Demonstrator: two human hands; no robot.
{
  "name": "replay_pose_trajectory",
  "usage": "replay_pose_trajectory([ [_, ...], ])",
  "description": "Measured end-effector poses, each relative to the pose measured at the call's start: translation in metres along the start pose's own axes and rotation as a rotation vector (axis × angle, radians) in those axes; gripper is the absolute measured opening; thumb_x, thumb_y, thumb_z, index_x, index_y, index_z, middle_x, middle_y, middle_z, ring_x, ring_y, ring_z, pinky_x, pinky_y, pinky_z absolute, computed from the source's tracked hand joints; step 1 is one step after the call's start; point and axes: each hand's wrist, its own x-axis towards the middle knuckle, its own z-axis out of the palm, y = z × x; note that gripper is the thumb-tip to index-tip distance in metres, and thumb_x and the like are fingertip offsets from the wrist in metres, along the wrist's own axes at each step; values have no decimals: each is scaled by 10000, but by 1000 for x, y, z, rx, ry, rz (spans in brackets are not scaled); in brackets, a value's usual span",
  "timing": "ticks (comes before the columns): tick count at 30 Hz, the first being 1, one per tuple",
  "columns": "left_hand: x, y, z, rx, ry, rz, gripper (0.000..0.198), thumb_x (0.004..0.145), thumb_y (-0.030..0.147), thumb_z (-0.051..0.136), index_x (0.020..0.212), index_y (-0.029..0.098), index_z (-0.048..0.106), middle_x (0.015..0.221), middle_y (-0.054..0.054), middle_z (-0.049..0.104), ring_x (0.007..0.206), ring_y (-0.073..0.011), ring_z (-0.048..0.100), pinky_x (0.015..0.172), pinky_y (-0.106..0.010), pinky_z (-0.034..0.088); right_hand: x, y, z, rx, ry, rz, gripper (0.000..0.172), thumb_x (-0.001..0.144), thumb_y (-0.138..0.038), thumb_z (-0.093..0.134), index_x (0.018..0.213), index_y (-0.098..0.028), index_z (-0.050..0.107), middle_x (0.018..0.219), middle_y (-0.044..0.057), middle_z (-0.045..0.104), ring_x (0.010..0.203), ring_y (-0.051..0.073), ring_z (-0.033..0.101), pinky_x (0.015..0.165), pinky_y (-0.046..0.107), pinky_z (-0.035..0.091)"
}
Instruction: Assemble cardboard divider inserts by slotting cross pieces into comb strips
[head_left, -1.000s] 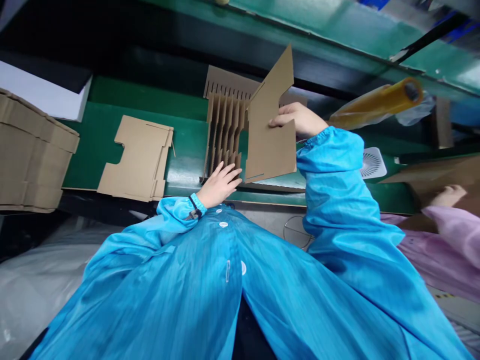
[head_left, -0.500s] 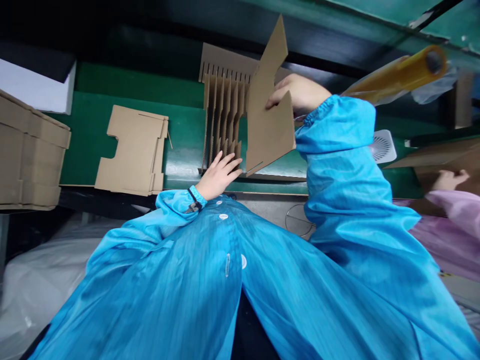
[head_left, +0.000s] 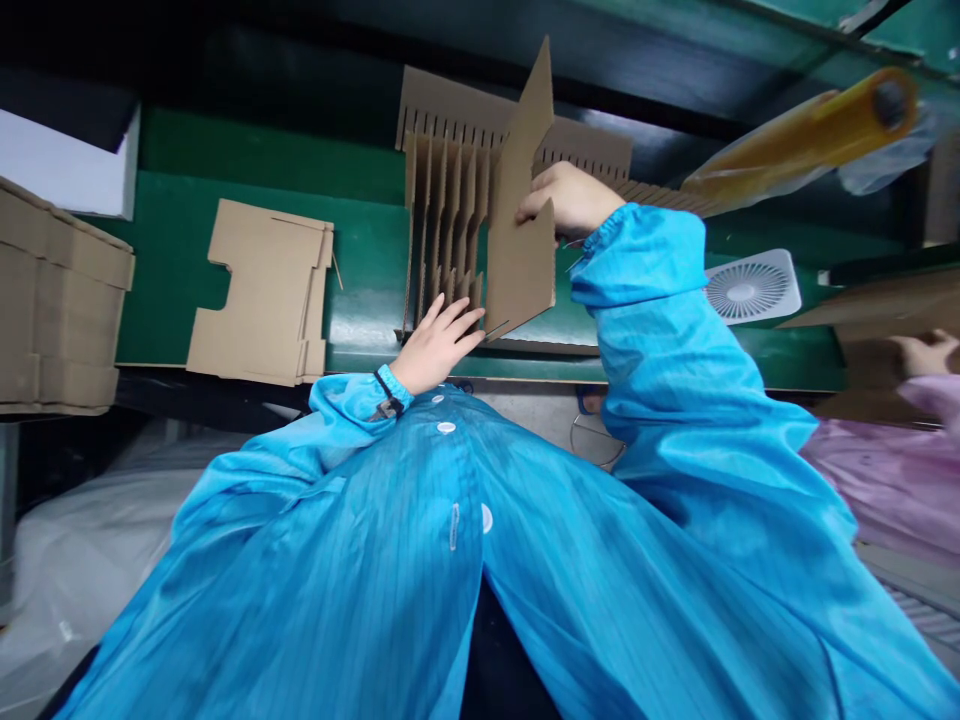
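My right hand (head_left: pixel 562 200) grips a shaped corrugated cardboard sheet (head_left: pixel 521 225), which stands nearly on edge beside a slotted cardboard divider insert (head_left: pixel 446 225). The insert has several parallel upright partitions and lies on a green work surface (head_left: pixel 367 300). My left hand (head_left: pixel 435 345) is open, with its fingers spread at the insert's near end, and its fingertips are close to the held sheet's lower corner. The held sheet hides the right part of the insert. A flat die-cut cardboard blank (head_left: pixel 259 295) lies to the left.
A stack of cardboard sheets (head_left: pixel 52 300) stands at far left by a white board (head_left: pixel 60 170). A yellow film roll (head_left: pixel 810 140) and white fan (head_left: pixel 750 287) are on the right. A co-worker's hand (head_left: pixel 926 352) and pink sleeve (head_left: pixel 900 480) are at far right.
The held sheet has turned more edge-on and moved left, closer to the insert, exposing more of the slotted strip behind it. My left hand has barely moved. The co-worker's hand has shifted right.
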Motion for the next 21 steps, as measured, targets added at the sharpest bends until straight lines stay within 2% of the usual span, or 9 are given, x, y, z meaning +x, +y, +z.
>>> replay_pose_trajectory([
  [3,0,-1,0,0,3,-2,335,986,149,443,1256,215,631,1458,-110,529,1438,-280,380,1196,-629,250,-6,-1,10,-201,38,41,439,849,45,561,471,-152,460,364,-64,398,352,17,388,555,161,532],
  [6,1,-1,0,-4,0,-4,329,989,156,443,1250,215,635,1456,-110,529,1435,-284,384,1194,-630,252,-2,7,21,-250,50,62,428,843,15,563,487,-183,431,355,-55,402,358,46,409,598,232,582],
  [11,1,-1,-1,-2,-5,-6,316,993,162,440,1234,198,642,1457,-120,526,1433,-294,385,1190,-637,255,16,31,30,-166,82,37,298,779,-14,612,582,-206,499,401,-35,430,518,160,605,638,331,609],
  [16,2,-1,-1,16,5,1,315,992,169,440,1229,210,642,1446,-106,540,1425,-287,399,1190,-633,265,31,51,32,-65,68,-16,293,758,-40,620,590,-234,479,441,-13,473,562,198,627,586,365,602],
  [21,1,-1,-1,37,5,16,310,1002,170,419,1209,186,650,1441,-122,543,1417,-302,409,1177,-642,282,28,50,33,-108,77,-9,291,741,-12,589,578,-225,476,442,10,479,612,226,651,620,386,603],
])
